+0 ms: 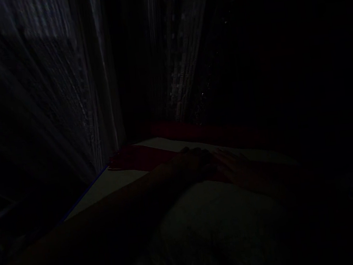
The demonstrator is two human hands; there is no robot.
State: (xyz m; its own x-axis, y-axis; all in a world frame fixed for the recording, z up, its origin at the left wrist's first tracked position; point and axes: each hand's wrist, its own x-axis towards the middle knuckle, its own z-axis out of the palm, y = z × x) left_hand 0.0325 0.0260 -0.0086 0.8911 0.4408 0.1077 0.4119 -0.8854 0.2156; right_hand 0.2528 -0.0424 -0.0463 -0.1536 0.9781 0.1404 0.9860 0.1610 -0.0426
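The scene is very dark. My left hand (pixel 195 161) reaches forward along a long forearm and rests on a pale sheet (pixel 118 181) with a dark red band (pixel 137 157) across it. My right hand (pixel 234 164) lies beside it, fingers stretched flat on the same surface, close to the left hand. The left hand's fingers are too dark to make out. A pale pillow-like bulge (pixel 211 218) lies under and in front of both arms.
A thin netting or curtain (pixel 72 85) hangs at the left and back, with folds meeting at the corner. A red edge (pixel 202 130) runs along the far side. The right side is black.
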